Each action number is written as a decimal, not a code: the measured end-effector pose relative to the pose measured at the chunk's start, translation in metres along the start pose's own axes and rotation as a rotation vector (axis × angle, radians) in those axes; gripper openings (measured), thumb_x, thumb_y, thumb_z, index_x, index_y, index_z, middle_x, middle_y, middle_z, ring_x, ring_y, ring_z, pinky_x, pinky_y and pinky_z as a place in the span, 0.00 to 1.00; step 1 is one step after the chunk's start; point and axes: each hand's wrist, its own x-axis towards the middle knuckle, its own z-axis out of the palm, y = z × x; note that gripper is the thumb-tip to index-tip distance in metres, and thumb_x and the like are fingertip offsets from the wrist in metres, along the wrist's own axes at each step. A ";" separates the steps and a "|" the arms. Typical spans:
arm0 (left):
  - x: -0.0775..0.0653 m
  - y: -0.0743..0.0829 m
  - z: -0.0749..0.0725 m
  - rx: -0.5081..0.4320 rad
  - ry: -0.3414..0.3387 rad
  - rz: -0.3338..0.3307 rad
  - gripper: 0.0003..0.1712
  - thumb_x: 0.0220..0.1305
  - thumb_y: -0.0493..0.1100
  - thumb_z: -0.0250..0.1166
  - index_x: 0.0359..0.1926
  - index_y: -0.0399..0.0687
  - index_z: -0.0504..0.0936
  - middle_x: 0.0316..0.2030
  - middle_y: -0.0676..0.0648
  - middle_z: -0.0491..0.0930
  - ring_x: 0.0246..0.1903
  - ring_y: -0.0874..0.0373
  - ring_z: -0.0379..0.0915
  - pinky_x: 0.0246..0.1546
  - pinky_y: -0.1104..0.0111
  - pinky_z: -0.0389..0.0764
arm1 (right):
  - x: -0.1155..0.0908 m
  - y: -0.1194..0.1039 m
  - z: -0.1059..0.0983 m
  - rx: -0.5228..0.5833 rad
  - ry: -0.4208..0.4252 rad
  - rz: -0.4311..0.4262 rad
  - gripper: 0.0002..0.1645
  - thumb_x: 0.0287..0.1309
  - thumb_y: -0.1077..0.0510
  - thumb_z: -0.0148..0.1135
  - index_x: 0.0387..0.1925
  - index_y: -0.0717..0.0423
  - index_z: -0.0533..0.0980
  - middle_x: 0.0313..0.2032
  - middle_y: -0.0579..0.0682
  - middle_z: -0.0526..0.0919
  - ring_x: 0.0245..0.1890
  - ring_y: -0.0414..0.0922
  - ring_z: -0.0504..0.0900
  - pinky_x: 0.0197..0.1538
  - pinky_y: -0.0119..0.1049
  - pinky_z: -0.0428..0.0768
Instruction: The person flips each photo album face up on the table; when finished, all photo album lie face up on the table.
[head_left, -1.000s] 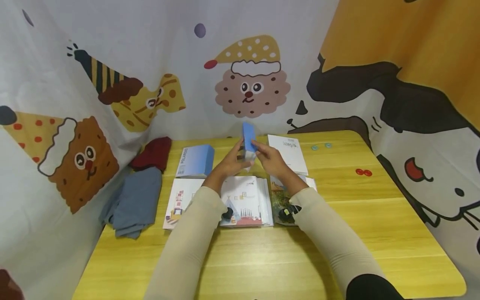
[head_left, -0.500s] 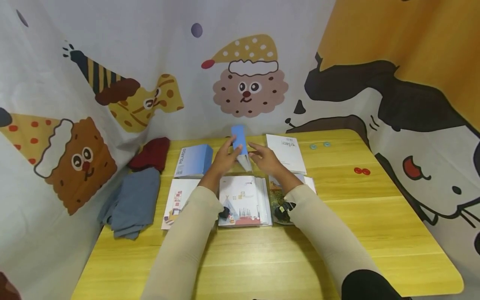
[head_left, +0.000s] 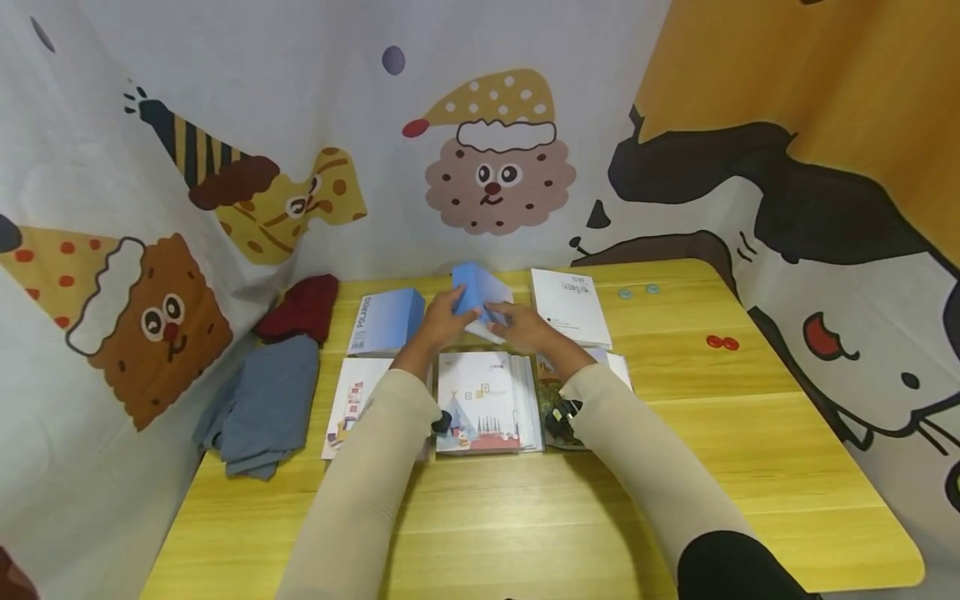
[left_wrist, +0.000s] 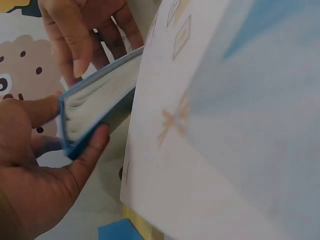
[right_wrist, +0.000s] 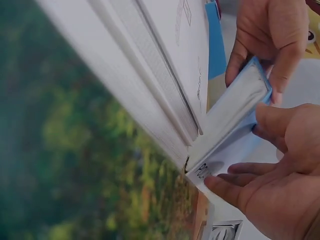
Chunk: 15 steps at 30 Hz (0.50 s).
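A blue photo album [head_left: 476, 287] with a thick block of white pages is tilted above the back middle of the table. My left hand [head_left: 442, 321] pinches its spine between thumb and fingers, as the left wrist view shows. Beside the cover, my right hand [right_wrist: 280, 175] rests fairly straight fingers against the lettered face. A second blue album [head_left: 388, 321], marked POLAROID, stands to the left. White-covered albums [head_left: 478, 400] lie in front of my hands, and another white one [head_left: 572, 307] lies to the right.
A green-pictured album [head_left: 558, 417] lies partly under my right forearm. Folded grey cloth [head_left: 273, 400] and dark red cloth [head_left: 303, 308] are at the left edge. Red round pieces [head_left: 722, 342] and pale blue ones [head_left: 639, 291] lie on the right. A patterned curtain [head_left: 360, 50] hangs behind the table.
The album has turned from upright and edge-on to leaning over, its face now showing toward the right. My right hand came away from it, then touched its cover again. My left hand keeps its hold.
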 end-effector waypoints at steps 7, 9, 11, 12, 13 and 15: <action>0.001 -0.007 -0.005 0.059 -0.029 -0.022 0.43 0.81 0.49 0.66 0.87 0.43 0.58 0.86 0.33 0.55 0.86 0.36 0.49 0.87 0.47 0.53 | 0.004 0.002 0.003 -0.086 -0.040 0.035 0.37 0.85 0.44 0.54 0.87 0.40 0.59 0.87 0.61 0.56 0.86 0.64 0.59 0.86 0.62 0.57; 0.002 -0.009 -0.006 0.067 -0.036 -0.017 0.43 0.81 0.48 0.66 0.86 0.41 0.59 0.85 0.33 0.57 0.86 0.35 0.51 0.87 0.48 0.54 | 0.004 0.003 0.003 -0.102 -0.039 0.048 0.37 0.85 0.45 0.54 0.87 0.40 0.59 0.87 0.61 0.56 0.86 0.64 0.59 0.86 0.62 0.57; 0.003 -0.012 -0.006 0.066 -0.040 -0.011 0.42 0.80 0.48 0.66 0.85 0.40 0.60 0.84 0.33 0.58 0.85 0.35 0.52 0.87 0.48 0.56 | 0.005 0.002 0.003 -0.112 -0.034 0.054 0.37 0.85 0.45 0.54 0.87 0.42 0.59 0.87 0.62 0.55 0.86 0.64 0.59 0.86 0.62 0.57; 0.003 -0.013 -0.007 0.059 -0.044 -0.014 0.42 0.80 0.47 0.67 0.85 0.40 0.61 0.84 0.33 0.59 0.85 0.35 0.52 0.87 0.48 0.56 | 0.005 0.001 0.003 -0.115 -0.035 0.057 0.37 0.85 0.46 0.54 0.87 0.43 0.59 0.86 0.63 0.55 0.86 0.64 0.58 0.87 0.62 0.57; 0.003 -0.015 -0.007 0.055 -0.049 -0.022 0.42 0.80 0.48 0.67 0.85 0.41 0.61 0.84 0.34 0.59 0.85 0.35 0.52 0.87 0.47 0.56 | 0.005 0.001 0.003 -0.117 -0.036 0.059 0.37 0.85 0.46 0.54 0.87 0.44 0.59 0.86 0.64 0.54 0.86 0.64 0.58 0.87 0.62 0.56; 0.002 -0.019 -0.007 0.052 -0.061 -0.042 0.42 0.80 0.48 0.66 0.86 0.43 0.61 0.85 0.36 0.58 0.85 0.36 0.52 0.86 0.46 0.56 | 0.005 -0.001 0.003 -0.125 -0.039 0.061 0.38 0.85 0.46 0.54 0.87 0.45 0.59 0.86 0.65 0.54 0.86 0.65 0.57 0.87 0.62 0.57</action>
